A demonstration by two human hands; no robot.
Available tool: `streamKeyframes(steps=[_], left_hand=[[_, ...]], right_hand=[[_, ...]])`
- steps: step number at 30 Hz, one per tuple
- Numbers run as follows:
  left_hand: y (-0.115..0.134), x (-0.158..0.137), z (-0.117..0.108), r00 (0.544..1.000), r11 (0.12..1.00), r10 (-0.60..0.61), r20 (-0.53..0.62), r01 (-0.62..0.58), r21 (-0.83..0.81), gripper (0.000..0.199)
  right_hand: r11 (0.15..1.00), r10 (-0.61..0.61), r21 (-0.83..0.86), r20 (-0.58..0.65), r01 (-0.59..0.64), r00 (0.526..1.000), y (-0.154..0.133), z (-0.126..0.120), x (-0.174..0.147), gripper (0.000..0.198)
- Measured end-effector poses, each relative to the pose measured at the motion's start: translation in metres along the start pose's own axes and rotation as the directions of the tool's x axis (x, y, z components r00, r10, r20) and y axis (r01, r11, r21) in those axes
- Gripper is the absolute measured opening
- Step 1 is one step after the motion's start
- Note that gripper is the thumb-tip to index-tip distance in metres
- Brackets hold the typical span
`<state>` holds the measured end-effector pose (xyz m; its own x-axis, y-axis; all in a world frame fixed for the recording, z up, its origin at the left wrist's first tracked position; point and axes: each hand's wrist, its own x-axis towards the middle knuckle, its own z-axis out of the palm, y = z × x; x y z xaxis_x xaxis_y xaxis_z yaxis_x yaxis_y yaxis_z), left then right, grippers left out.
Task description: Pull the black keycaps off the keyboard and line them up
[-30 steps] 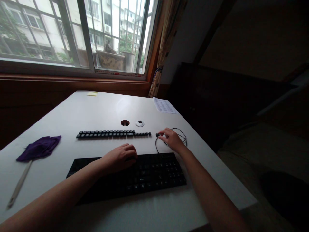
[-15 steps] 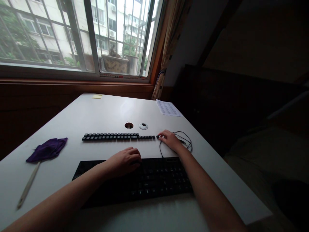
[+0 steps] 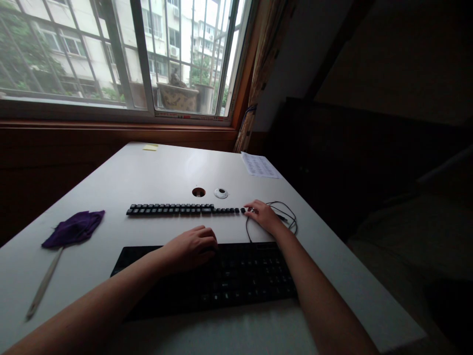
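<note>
My left hand [image 3: 194, 246] rests over the back part of the black keyboard [image 3: 236, 283], fingers curled down and closed; what they hold, if anything, is hidden. Farther off, my right hand [image 3: 260, 214] reaches to the right end of a line of loose black keycaps. Its thumb and index finger are apart beside the last small keycap [image 3: 243, 210], seemingly not gripping it. Two longer rows of keycaps [image 3: 170, 209] lie side by side to the left. My forearms cover parts of the keyboard.
A black cable [image 3: 294, 217] loops beside my right wrist. To the left lie a purple cloth [image 3: 74, 229] and a pale flat stick [image 3: 44, 286]. The white table [image 3: 162, 172] has a round hole [image 3: 198, 192], a ring-shaped cover [image 3: 220, 193], a printed sheet [image 3: 260, 165] and a yellow note [image 3: 150, 147].
My right fingers have drawn slightly back to the right from the last keycap and spread a little. My left hand stays over the keyboard. The whole view has shifted slightly.
</note>
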<state>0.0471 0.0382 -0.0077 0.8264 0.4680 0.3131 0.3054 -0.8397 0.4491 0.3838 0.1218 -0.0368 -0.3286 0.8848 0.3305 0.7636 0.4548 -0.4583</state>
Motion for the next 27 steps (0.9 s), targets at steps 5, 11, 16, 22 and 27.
streamKeyframes(steps=[5, 11, 16, 22, 27], left_hand=[[0.0012, 0.0005, -0.0009, 1.000, 1.000, -0.012, 0.012, 0.012, -0.007, 0.012], [0.0000, 0.0005, 0.0011, 1.000, 1.000, 0.001, -0.005, -0.001, -0.002, 0.012], [0.0001, 0.0001, 0.0004, 1.000, 1.000, -0.008, 0.005, 0.008, 0.001, 0.012], [-0.0012, -0.0004, 0.0014, 1.000, 1.000, 0.000, -0.008, 0.000, -0.008, 0.013], [-0.0018, -0.0004, 0.0020, 1.000, 1.000, -0.013, 0.007, 0.013, -0.005, 0.013]], right_hand=[[1.000, 0.006, -0.009, 0.005, -0.006, 1.000, -0.0018, 0.0010, 0.0010, 0.019], [1.000, 0.014, -0.008, 0.009, -0.014, 1.000, -0.0055, 0.0008, 0.0039, 0.018], [1.000, 0.002, 0.020, 0.035, -0.003, 0.999, -0.0052, 0.0017, 0.0070, 0.028], [1.000, 0.002, 0.006, 0.042, -0.002, 0.999, -0.0069, 0.0034, 0.0080, 0.022], [1.000, 0.002, 0.008, 0.034, -0.003, 0.999, -0.0072, 0.0045, 0.0078, 0.018]])
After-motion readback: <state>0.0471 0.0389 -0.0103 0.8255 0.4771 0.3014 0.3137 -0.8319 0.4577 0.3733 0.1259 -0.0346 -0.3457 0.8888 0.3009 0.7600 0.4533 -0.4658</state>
